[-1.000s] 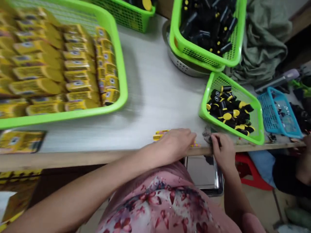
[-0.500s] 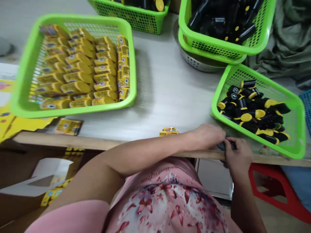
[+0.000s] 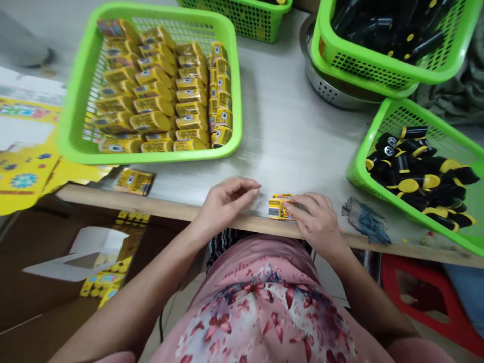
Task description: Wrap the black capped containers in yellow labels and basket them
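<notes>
My right hand (image 3: 313, 217) rests its fingers on a small yellow printed pack (image 3: 280, 207) at the table's front edge and seems to hold it there. My left hand (image 3: 227, 204) hovers just left of the pack, fingers loosely curled, touching nothing. A grey-blue worn glove (image 3: 365, 219) lies on the table to the right of my right hand. A green mesh basket (image 3: 73, 116) holds rows of yellow packs (image 3: 151, 121). Another green basket (image 3: 363, 151) holds black-and-yellow cylinders (image 3: 412, 171).
A third green basket (image 3: 378, 65) sits in a steel colander (image 3: 328, 88), and a fourth (image 3: 242, 30) stands at the back. A loose yellow pack (image 3: 134, 181) lies near the front edge. Printed yellow card (image 3: 26, 151) lies left; a red stool (image 3: 416, 297) stands below right.
My hands have let go of the dark item, and the glove now lies on the table. My right hand has moved to the yellow pack, which sits nearer the edge. My left hand has moved left.
</notes>
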Tool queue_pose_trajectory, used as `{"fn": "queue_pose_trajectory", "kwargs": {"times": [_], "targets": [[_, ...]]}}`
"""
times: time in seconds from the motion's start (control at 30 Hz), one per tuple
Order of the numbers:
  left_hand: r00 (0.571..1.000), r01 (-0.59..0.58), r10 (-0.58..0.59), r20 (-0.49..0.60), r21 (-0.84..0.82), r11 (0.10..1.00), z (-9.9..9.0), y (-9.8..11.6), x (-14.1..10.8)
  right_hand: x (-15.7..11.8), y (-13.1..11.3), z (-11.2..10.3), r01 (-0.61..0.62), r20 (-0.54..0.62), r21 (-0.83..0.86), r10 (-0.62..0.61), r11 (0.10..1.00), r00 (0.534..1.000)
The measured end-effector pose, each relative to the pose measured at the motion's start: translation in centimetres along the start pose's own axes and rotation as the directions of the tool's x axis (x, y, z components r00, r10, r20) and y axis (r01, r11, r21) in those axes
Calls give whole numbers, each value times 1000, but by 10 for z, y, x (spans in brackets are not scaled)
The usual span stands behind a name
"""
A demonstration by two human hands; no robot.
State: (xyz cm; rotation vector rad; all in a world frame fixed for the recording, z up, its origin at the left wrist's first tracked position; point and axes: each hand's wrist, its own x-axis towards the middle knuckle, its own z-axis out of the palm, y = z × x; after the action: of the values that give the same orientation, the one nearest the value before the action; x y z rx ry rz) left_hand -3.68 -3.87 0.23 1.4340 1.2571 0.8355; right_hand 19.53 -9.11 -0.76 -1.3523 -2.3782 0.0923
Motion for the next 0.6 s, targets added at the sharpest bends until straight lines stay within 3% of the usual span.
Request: {"fn": "queue_pose_trajectory", "kwargs": {"times": [0.23, 0.37, 0.47, 0.6], "targets": [[943, -332, 317, 105, 199, 922, 15, -8, -16, 6, -7, -1, 18, -20, -66, -20, 998, 1000], [875, -479, 450, 176, 434, 763, 18, -12, -23, 5, -5, 1, 0, 13, -50, 1, 999, 1000], [859, -503, 456, 233, 552, 665, 23, -12, -21, 6, 0, 2, 25, 58, -74, -21, 997, 998], [886, -444, 420, 197, 622, 645, 33, -11, -5, 14, 8, 4, -71, 73, -136, 82, 988, 994]]}}
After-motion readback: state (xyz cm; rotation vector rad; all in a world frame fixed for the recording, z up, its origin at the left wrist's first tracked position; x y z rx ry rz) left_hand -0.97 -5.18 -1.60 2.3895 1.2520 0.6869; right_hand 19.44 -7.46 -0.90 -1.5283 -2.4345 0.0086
